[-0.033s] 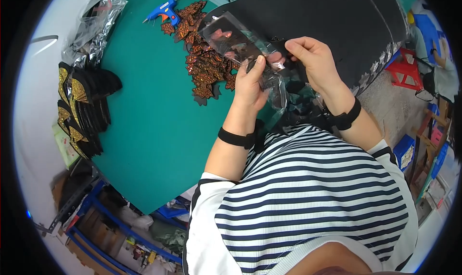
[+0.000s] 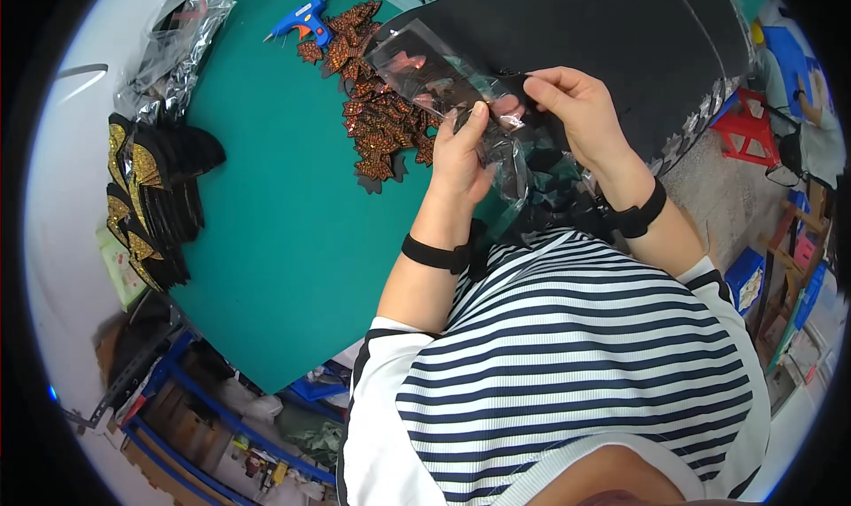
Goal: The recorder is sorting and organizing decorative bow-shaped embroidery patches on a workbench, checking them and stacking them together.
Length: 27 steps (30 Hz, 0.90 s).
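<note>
A clear plastic bag (image 2: 412,58) is gripped between the thumb and fingers of my left hand (image 2: 463,156), its upper part tilted up over the glittery pieces. Close beside it, my right hand (image 2: 576,107) has thumb and forefinger pinched together at a small dark bit; what it is I cannot make out. A heap of orange-brown glittery bow-shaped pieces (image 2: 377,120) with black backing lies just left of the bag. Below my hands, crumpled clear film and dark pieces (image 2: 550,187) gather near my lap, partly hidden by my wrists.
On the green table (image 2: 275,267) a blue glue gun (image 2: 306,23) lies behind the heap. Black pieces with gold glitter (image 2: 146,169) are stacked at the left edge, below plastic packaging (image 2: 182,54). A large black sheet (image 2: 612,36) covers the right. Beyond stand a red stool (image 2: 745,129) and another person (image 2: 815,143).
</note>
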Tool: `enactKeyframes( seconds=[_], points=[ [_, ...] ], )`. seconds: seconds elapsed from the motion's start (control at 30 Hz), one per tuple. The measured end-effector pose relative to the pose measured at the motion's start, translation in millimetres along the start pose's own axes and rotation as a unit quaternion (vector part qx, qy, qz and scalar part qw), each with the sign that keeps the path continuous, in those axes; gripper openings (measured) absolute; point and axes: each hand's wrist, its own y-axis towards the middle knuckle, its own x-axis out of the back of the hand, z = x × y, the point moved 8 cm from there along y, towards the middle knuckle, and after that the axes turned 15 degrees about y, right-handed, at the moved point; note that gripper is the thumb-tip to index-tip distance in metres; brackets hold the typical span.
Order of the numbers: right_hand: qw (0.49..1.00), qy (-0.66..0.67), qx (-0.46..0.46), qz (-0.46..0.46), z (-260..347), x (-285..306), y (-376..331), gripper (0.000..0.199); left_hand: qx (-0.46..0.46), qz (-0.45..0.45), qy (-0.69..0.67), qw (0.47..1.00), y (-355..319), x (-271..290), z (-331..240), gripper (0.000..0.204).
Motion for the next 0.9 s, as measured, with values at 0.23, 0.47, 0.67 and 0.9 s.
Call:
enactKeyframes(
  seconds=[0.23, 0.47, 0.67, 0.9],
  points=[
    [0.976, -0.177, 0.085, 0.09, 4, -13, -5, 0.021, 0.015, -0.026, -0.062, 0.998, -4, 8, 6, 0.019],
    [0.918, -0.313, 0.218, 0.112, 10, -23, -6, 0.019, 0.024, -0.105, 0.05, 0.993, -4, 18, 4, 0.02],
    [0.998, -0.035, 0.049, -0.006, -6, 17, 8, 0.019, 0.036, -0.107, 0.017, 0.993, -8, 21, 9, 0.021],
    [0.95, 0.005, 0.292, -0.112, 61, 51, -11, 0.017, 0.036, -0.054, -0.035, 0.997, -5, 24, 12, 0.019]
  ],
)
